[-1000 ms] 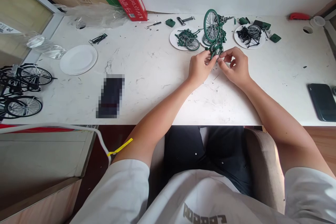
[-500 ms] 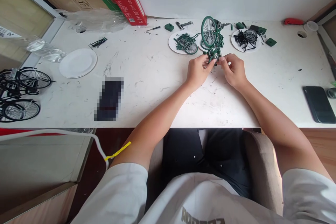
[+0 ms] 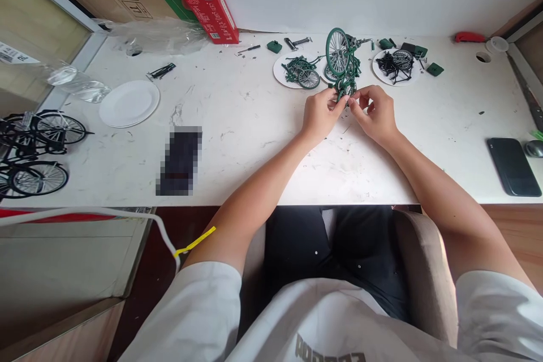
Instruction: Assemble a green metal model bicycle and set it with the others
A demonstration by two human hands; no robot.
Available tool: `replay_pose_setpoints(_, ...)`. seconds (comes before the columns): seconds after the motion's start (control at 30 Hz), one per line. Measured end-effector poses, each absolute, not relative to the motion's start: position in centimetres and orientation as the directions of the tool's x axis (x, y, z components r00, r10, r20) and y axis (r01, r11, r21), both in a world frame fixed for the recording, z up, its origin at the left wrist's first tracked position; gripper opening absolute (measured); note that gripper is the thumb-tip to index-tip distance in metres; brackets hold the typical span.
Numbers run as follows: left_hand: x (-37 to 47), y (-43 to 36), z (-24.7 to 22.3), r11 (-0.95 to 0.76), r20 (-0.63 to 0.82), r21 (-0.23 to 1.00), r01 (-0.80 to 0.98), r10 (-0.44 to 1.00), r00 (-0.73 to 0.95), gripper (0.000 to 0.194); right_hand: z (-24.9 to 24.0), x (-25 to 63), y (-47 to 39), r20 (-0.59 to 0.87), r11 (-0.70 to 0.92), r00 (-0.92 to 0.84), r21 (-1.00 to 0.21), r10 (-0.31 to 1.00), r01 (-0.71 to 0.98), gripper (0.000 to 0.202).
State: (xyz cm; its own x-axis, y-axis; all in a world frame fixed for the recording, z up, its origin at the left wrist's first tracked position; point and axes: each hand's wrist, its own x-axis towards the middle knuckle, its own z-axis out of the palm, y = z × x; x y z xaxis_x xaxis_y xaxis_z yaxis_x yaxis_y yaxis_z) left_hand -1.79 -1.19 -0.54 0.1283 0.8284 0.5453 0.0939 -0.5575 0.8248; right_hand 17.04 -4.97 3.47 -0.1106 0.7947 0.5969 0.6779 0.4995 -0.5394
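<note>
A partly built green model bicycle (image 3: 338, 52) is held up over the back middle of the table, its spoked wheel raised toward the wall. My left hand (image 3: 321, 110) grips its near end from the left, thumb and fingers closed on it. From the right, my right hand (image 3: 374, 108) meets the same end, with thumb and forefinger close together at the frame; whatever is between those fingertips is too small to make out. Behind the bicycle, a white plate with green bicycle parts (image 3: 299, 70) lies to the left. Black bicycle parts (image 3: 396, 63) rest on another plate to the right.
Finished-looking black model bicycles (image 3: 40, 147) stand at the far left near white plates (image 3: 129, 103). A screwdriver (image 3: 249, 48) and small green pieces (image 3: 274, 46) lie at the back. A phone (image 3: 514, 166) is at the right; a red box (image 3: 214, 11) stands against the wall.
My right thumb and fingers have shifted slightly left and down at the bicycle's near end. My left hand keeps its grip, and the view has moved a little.
</note>
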Motion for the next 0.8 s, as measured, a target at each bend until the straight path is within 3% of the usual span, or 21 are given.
replay_pose_setpoints(0.2,-1.77,-1.53,0.00,-0.558,0.542,0.827,0.071,0.824,0.164,0.043,3.03,17.42,-4.53,0.594,0.492,-0.089,-0.562,0.800,0.665,0.067)
replay_pose_setpoints(0.8,-1.57,-1.62,-0.70,-0.543,0.532,0.838,0.057,0.835,0.145,0.047,3.36,17.77,-4.78,0.554,0.468,-0.115,-0.553,0.824,0.689,0.044)
